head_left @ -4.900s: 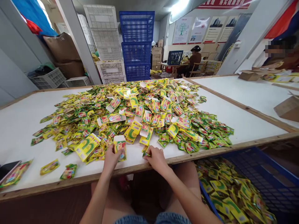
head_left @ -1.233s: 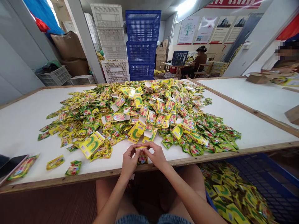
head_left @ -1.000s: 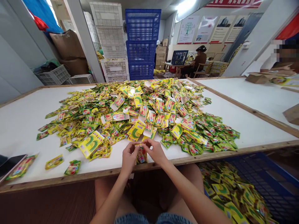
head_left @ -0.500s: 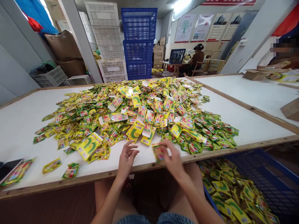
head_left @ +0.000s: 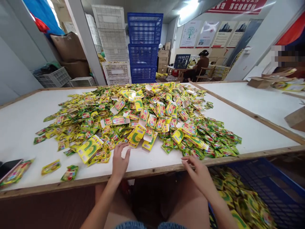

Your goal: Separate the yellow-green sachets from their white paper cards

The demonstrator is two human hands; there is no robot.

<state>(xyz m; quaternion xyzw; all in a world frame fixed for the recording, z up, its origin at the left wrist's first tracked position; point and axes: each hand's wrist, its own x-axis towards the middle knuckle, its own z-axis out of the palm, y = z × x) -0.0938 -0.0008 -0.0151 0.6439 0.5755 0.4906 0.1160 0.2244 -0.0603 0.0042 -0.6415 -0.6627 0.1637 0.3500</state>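
Observation:
My left hand (head_left: pixel 121 161) is open over the white table (head_left: pixel 143 159), its fingertips close to the near side of a heap of small candy packets (head_left: pixel 90 122). To the right, my right hand (head_left: pixel 195 170) hovers at the wooden table edge with its fingers apart and nothing in them. Small yellow boxes, several with open flaps, lie on the heap; one yellow box (head_left: pixel 137 136) sits just beyond my left hand. Another yellow box (head_left: pixel 90 149) rests left of it. Green packets (head_left: pixel 197 152) spread beyond my right hand.
A blue crate (head_left: pixel 269 178) full of yellow packs stands below the table at right. A phone (head_left: pixel 9 168) and some loose packets lie at the left. Stacked crates (head_left: pixel 145 47) rise behind the table. A person (head_left: pixel 202 63) sits in the background; cardboard boxes (head_left: pixel 259 82) are at right.
The small packet that my right hand held at the table edge is gone from it. My right hand has moved right and opened; my left hand has shifted left.

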